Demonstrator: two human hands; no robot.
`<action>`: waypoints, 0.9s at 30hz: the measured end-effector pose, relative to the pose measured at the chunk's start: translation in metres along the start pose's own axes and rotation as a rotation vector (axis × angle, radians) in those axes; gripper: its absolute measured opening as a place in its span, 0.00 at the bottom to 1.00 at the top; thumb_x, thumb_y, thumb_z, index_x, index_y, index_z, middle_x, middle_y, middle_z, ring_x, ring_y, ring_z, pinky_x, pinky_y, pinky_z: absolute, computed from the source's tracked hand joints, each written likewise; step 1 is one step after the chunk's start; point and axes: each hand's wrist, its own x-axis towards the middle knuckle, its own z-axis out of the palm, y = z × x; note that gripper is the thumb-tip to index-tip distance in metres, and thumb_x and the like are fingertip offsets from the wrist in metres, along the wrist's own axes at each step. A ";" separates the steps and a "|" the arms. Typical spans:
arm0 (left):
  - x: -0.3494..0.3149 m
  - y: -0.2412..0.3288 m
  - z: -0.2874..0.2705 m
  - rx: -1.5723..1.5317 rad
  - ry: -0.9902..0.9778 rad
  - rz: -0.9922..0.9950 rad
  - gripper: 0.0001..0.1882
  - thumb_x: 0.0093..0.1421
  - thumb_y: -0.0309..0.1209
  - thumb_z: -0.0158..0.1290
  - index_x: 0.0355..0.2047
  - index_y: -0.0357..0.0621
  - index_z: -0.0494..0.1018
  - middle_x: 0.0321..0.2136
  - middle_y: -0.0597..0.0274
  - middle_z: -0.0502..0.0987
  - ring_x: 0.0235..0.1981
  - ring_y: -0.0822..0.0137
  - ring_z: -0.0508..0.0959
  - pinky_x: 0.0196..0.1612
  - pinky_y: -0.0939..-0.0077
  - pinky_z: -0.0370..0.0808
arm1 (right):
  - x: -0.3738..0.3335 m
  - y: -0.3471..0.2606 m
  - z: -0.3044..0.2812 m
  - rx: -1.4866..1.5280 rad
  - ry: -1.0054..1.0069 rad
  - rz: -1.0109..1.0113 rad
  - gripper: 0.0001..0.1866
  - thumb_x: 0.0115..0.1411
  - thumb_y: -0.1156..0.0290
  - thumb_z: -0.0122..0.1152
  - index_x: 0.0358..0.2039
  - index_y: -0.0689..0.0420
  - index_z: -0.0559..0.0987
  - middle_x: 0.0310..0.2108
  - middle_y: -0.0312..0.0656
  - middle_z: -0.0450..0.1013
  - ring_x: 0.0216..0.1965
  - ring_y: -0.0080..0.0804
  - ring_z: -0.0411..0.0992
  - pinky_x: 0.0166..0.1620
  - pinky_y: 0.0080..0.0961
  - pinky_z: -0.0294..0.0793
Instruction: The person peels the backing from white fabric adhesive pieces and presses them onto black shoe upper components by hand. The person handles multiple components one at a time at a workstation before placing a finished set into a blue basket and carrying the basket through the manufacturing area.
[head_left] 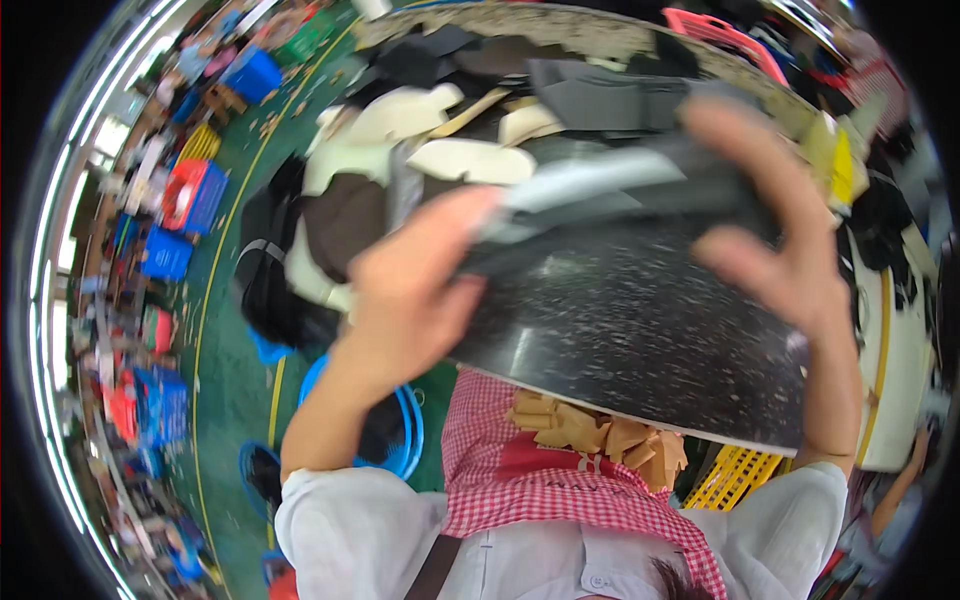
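Observation:
A dark, flexible sheet piece (640,195) with a pale glossy sheen along it is smeared by motion over a black speckled work surface (620,310). My left hand (420,275) grips its left end, fingers on top and thumb lower down. At the right end, my right hand (785,215) has the piece between its widely parted fingers and thumb; this hand is blurred too. Just beyond lie cut pieces: a cream one (472,160), a dark grey one (610,92) and a brown one (345,225).
Tan scraps (600,440) gather at my apron below the surface's front edge. A yellow crate (735,478) sits under its right side, a blue tub (408,435) on the green floor at left. Black material (265,265) hangs at the table's left end. Blue crates (165,252) stand farther left.

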 end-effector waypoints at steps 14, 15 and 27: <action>-0.492 -0.138 -0.077 0.109 0.980 -1.688 0.43 0.44 0.36 0.67 0.55 0.25 0.60 0.48 0.42 0.70 0.50 0.52 0.71 0.53 0.65 0.67 | -0.012 0.215 0.069 -0.714 -0.176 -0.029 0.21 0.65 0.73 0.45 0.59 0.50 0.67 0.58 0.39 0.63 0.61 0.34 0.58 0.61 0.29 0.57; -0.511 -0.153 -0.058 0.467 0.751 -1.762 0.45 0.43 0.37 0.67 0.56 0.24 0.59 0.50 0.41 0.69 0.52 0.52 0.69 0.56 0.65 0.65 | -0.011 0.214 0.061 -0.734 -0.183 -0.023 0.21 0.65 0.73 0.45 0.59 0.50 0.67 0.58 0.39 0.63 0.61 0.34 0.58 0.61 0.29 0.57; -0.054 -0.091 0.028 0.067 0.225 0.072 0.18 0.48 0.25 0.60 0.42 0.39 0.73 0.44 0.55 0.74 0.46 0.56 0.73 0.52 0.64 0.67 | -0.129 -0.053 0.089 -0.321 -0.399 0.039 0.20 0.45 0.73 0.59 0.43 0.54 0.78 0.45 0.36 0.72 0.41 0.32 0.70 0.40 0.30 0.68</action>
